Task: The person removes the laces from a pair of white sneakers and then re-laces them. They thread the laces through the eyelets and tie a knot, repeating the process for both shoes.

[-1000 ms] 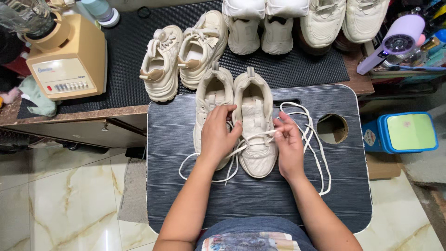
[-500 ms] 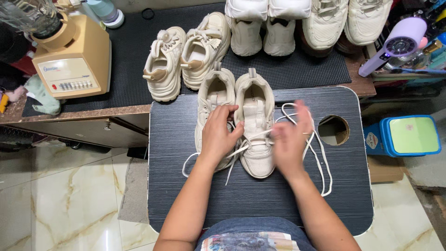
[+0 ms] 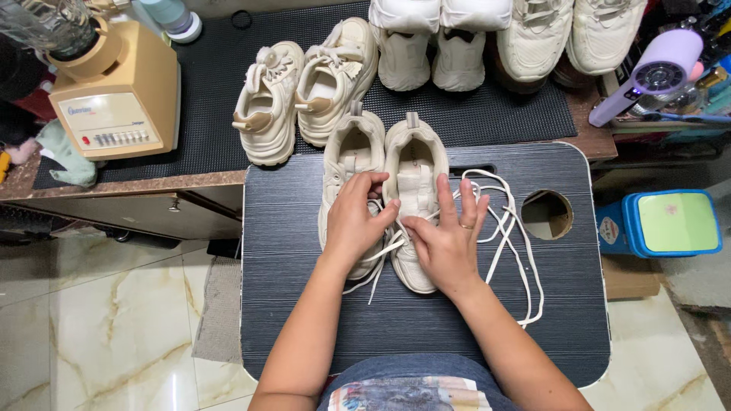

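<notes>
Since the earlier frame I see my right hand lying released over the right shoe, whose length runs away from me, while my left hand pinches the lace.

I sit in what looks like a home corner used for shoe work. Under me is a polished marble-look floor; ahead, a wooden desk with a black mat carries a beige blender, rows of cream sneakers, and a lilac hair dryer.
</notes>
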